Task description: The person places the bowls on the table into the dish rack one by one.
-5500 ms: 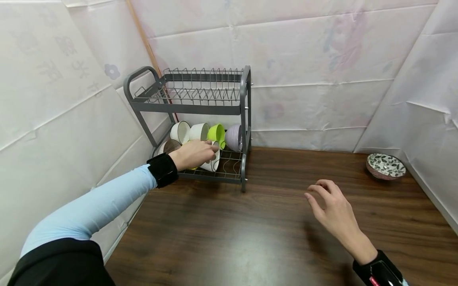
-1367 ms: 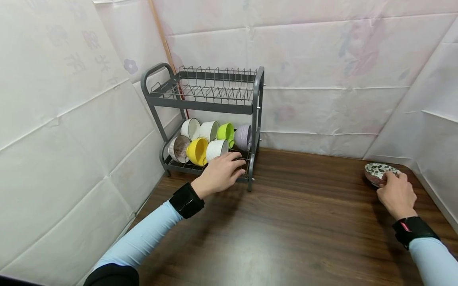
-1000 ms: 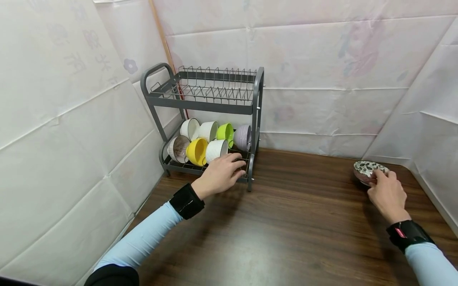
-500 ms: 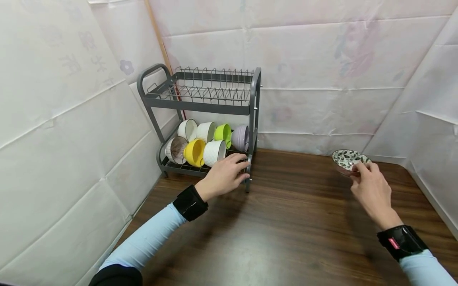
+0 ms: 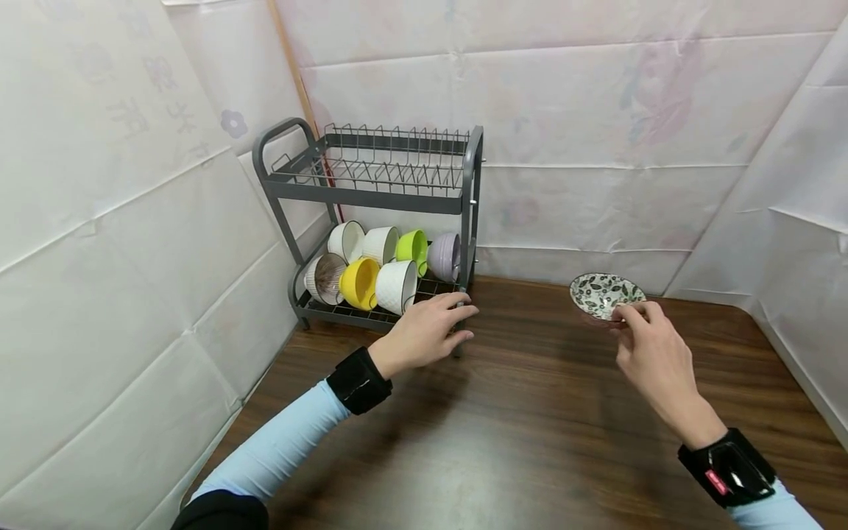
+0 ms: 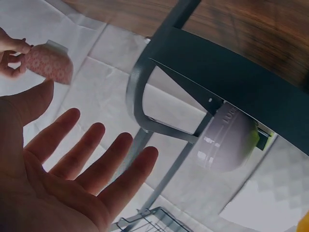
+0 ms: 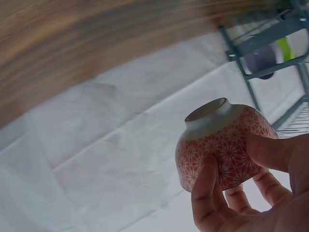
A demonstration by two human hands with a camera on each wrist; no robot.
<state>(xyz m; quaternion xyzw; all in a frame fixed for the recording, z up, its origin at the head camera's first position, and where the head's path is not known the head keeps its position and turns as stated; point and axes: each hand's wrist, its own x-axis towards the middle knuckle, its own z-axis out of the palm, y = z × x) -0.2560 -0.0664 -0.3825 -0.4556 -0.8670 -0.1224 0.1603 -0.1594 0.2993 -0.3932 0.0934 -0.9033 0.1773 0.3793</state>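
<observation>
My right hand [image 5: 659, 364] pinches the near rim of a small bowl [image 5: 599, 293] with dark leaves printed on its white inside. The right wrist view shows the bowl's red floral outside [image 7: 217, 150], its pale foot clear of the wood, with the thumb and fingers gripping its wall. My left hand [image 5: 424, 331] hovers by the lower front right corner of a grey two-tier dish rack [image 5: 371, 197]; its spread fingers [image 6: 128, 181] hold nothing. Nearest to it on the lower tier is a white cup [image 5: 395, 287], tipped on its side.
Also on the lower tier are a yellow cup [image 5: 359, 283], a striped bowl [image 5: 324, 278], a green cup [image 5: 412, 246], a purple bowl [image 5: 442, 258] and two white cups behind. The wooden table [image 5: 517, 412] meets sheet-covered walls [image 5: 570, 199] at the back and sides.
The right hand has taken hold of the bowl at the far right and carried it left, off the table. The left hand has drawn back from the cups to the rack's front right corner.
</observation>
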